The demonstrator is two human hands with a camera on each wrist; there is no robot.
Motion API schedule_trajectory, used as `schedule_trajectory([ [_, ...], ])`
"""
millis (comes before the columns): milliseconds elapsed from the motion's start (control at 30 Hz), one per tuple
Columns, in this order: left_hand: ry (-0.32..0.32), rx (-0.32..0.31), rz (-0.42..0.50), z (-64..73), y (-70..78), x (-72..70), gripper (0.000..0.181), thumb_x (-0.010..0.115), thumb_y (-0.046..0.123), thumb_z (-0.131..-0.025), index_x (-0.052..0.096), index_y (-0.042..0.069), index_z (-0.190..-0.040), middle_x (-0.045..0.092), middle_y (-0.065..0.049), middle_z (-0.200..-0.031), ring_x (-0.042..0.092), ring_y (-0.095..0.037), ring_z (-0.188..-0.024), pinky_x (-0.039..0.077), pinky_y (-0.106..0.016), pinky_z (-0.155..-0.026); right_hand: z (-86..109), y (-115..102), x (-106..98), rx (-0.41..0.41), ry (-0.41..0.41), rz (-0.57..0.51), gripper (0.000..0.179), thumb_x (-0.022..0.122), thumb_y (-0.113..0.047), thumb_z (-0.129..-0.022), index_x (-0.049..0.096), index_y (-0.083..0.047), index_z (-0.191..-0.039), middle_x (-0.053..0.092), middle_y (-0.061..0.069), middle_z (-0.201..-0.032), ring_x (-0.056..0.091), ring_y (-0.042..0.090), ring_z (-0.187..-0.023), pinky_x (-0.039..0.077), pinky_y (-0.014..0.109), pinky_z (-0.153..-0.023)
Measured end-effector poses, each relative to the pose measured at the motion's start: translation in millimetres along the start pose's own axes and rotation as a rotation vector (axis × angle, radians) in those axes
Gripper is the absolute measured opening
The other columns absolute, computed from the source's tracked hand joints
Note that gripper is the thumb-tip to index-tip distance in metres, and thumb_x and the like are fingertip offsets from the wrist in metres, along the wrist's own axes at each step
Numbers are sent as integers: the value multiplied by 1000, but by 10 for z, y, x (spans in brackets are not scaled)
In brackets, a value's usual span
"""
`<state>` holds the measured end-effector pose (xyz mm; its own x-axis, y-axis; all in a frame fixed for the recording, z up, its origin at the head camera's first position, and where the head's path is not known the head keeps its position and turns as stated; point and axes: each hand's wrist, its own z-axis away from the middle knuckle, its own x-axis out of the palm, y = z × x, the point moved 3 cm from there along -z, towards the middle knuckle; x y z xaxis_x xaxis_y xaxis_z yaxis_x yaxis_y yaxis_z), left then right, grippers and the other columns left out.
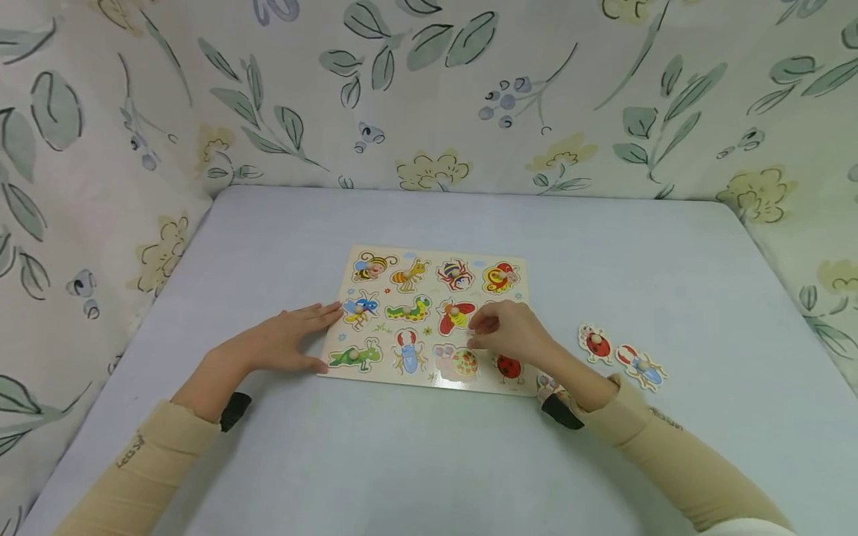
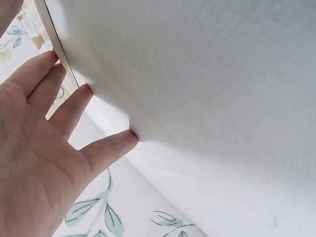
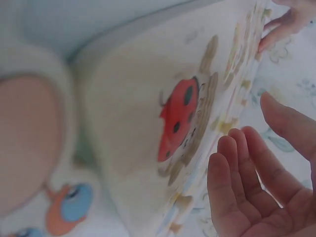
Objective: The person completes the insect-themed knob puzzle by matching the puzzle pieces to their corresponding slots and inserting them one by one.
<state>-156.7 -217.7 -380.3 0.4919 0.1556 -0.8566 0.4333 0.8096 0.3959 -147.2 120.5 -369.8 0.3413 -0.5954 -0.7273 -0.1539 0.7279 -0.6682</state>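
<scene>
A pale wooden peg puzzle board (image 1: 395, 376) with bright insect pictures lies on the table. My left hand (image 1: 281, 342) is at its left edge with fingers spread; in the left wrist view the fingertips (image 2: 86, 90) reach the board's side and the table surface. Over the board's right part, my right hand (image 1: 512, 331) hovers beside the red-winged insect piece (image 1: 456, 318), covering part of the middle row. Its thumb and fingers (image 3: 247, 173) stand apart in the right wrist view, with nothing between them. Below that hand, a ladybug picture (image 1: 509, 368) shows on the board.
Right of the board lie a ladybug piece (image 1: 595, 343) and a blue stag beetle piece (image 1: 641, 368), each with a peg. Another piece (image 1: 546, 383) sits at the board's lower right corner, partly hidden by the right wrist. Flowered cloth (image 1: 429, 112) hangs behind the white table (image 1: 429, 461).
</scene>
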Motion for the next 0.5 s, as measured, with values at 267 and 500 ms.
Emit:
schedule_trajectory([
  [267, -3, 3, -3, 1, 6, -2, 90, 75, 40, -83, 29, 5, -153, 24, -11, -159, 22, -40, -143, 19, -71, -106, 103, 155, -80, 17, 7, 12, 19, 80, -13, -80, 72, -2, -93, 67, 1, -82, 62, 15, -76, 52, 29, -69],
  [500, -9, -1, -6, 2, 0, -2, 91, 75, 40, -83, 29, 6, -153, 24, -11, -159, 22, -40, -143, 19, -71, -106, 206, 222, -215, 50, 29, 32, 19, 79, -15, -80, 72, -4, -94, 68, 2, -84, 61, 18, -78, 49, 29, -68],
])
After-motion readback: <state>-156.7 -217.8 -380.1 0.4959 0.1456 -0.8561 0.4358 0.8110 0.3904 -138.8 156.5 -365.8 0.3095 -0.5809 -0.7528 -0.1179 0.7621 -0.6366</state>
